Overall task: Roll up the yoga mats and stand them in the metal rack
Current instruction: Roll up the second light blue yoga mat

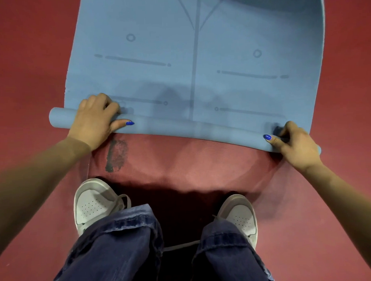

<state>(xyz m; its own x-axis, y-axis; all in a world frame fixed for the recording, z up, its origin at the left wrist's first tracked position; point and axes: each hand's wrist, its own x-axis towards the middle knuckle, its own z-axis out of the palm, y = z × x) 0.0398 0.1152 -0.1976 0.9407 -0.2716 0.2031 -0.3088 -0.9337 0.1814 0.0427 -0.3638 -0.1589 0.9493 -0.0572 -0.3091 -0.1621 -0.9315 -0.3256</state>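
Observation:
A blue yoga mat (194, 45) with dark alignment lines lies flat and stretches away from me. Its near end is wound into a thin roll (190, 128) that runs across the view. My left hand (95, 120) grips the roll near its left end, fingers curled over the top and thumb along the front. My right hand (294, 144) grips the roll near its right end in the same way. Under the blue mat lies a red mat (181, 161) with a dark smudge on it. No metal rack is in view.
Red floor (26, 72) spreads out on both sides of the mats. My two feet in white sneakers (94, 202) and blue jeans stand on the near end of the red mat, just behind the roll.

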